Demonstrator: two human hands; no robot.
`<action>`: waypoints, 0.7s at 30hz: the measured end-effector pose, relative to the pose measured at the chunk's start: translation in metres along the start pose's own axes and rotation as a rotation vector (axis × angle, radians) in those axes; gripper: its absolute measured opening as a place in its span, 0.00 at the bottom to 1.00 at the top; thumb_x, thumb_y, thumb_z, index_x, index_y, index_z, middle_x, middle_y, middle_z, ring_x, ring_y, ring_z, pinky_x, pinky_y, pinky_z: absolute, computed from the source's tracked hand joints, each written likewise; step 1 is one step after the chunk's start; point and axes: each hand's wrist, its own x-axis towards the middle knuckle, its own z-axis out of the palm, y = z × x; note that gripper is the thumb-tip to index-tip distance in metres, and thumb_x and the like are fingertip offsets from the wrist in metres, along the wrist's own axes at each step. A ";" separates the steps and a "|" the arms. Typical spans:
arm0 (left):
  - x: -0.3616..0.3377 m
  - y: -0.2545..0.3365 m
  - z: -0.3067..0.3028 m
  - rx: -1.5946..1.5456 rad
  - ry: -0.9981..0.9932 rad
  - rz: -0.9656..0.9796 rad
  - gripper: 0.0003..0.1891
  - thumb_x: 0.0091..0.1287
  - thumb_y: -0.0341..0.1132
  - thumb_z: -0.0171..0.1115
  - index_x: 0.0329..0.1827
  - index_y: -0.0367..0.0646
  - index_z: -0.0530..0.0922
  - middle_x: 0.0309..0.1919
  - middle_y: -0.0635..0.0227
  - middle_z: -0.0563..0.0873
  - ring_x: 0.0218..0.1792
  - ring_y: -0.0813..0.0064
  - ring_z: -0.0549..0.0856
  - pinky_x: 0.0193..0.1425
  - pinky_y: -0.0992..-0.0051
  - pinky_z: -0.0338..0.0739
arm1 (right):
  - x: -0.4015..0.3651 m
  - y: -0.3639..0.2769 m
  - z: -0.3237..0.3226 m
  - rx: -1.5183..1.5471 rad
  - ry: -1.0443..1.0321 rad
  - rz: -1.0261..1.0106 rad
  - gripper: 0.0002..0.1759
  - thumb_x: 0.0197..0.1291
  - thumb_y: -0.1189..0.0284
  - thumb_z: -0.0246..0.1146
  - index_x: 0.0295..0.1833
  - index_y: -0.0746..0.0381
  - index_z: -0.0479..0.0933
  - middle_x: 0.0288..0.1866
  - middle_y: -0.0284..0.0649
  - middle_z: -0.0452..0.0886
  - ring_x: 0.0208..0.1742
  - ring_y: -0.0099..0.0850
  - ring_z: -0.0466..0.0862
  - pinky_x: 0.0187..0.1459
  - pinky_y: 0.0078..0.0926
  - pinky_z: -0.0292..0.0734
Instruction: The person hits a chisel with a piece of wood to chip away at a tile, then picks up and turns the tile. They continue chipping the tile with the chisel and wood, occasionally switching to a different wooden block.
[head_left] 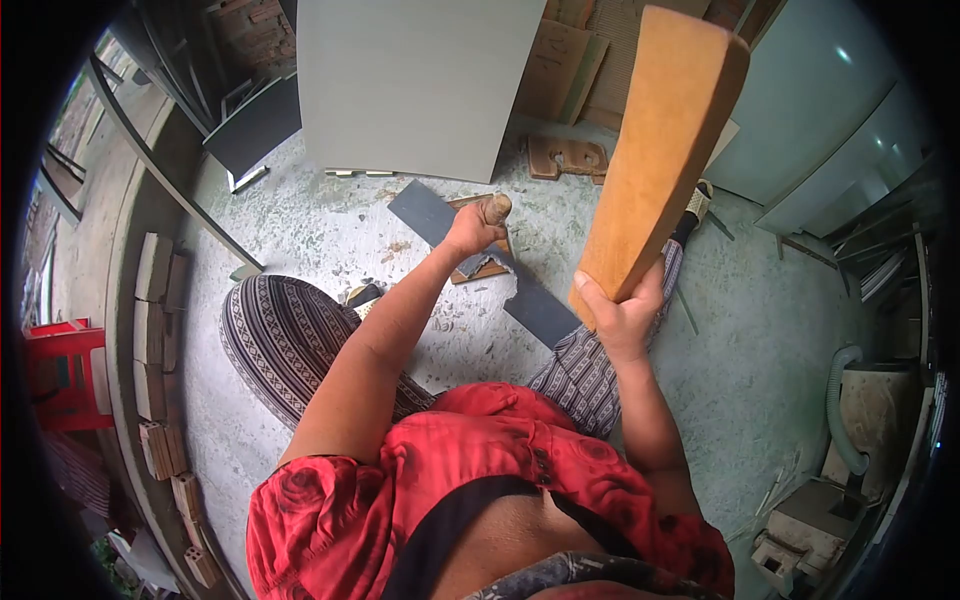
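My left hand (472, 232) is closed round a short, round-ended tool handle (495, 208), held upright over a small wooden board (482, 270). The tool's lower end is hidden. Across the board lies a dark grey slab (540, 308) with a jagged, broken edge near its middle; its other part (422, 210) reaches to the upper left. My right hand (625, 312) grips the narrow lower end of a large, thick wooden block (665, 140), raised high to the right of the slab.
Small dark chips (455, 325) are scattered on the floor between my legs. A large pale panel (415, 90) stands ahead. A cut wooden piece (567, 160) lies beyond the slab. Bricks (150, 325) and a red stool (70, 375) are at the left, a machine (815, 520) at the right.
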 end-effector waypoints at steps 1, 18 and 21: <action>0.001 -0.002 0.000 -0.004 0.003 0.001 0.17 0.45 0.30 0.69 0.40 0.40 0.79 0.34 0.63 0.86 0.37 0.71 0.83 0.48 0.73 0.75 | -0.004 0.008 0.001 -0.002 -0.003 -0.003 0.23 0.42 0.74 0.70 0.44 0.65 0.68 0.36 0.44 0.80 0.37 0.30 0.82 0.40 0.26 0.76; 0.003 -0.003 0.009 0.015 -0.004 0.048 0.16 0.44 0.31 0.68 0.37 0.39 0.78 0.32 0.60 0.85 0.37 0.66 0.83 0.47 0.71 0.76 | -0.008 0.013 0.000 0.092 -0.084 0.137 0.23 0.42 0.76 0.70 0.44 0.65 0.67 0.36 0.38 0.78 0.35 0.25 0.79 0.38 0.25 0.76; 0.005 -0.003 0.011 0.021 -0.038 0.059 0.17 0.43 0.31 0.69 0.39 0.40 0.79 0.34 0.59 0.85 0.39 0.64 0.84 0.48 0.70 0.76 | -0.032 0.086 -0.012 -0.654 -0.419 0.308 0.26 0.36 0.73 0.71 0.43 0.65 0.68 0.36 0.46 0.80 0.36 0.33 0.82 0.38 0.28 0.76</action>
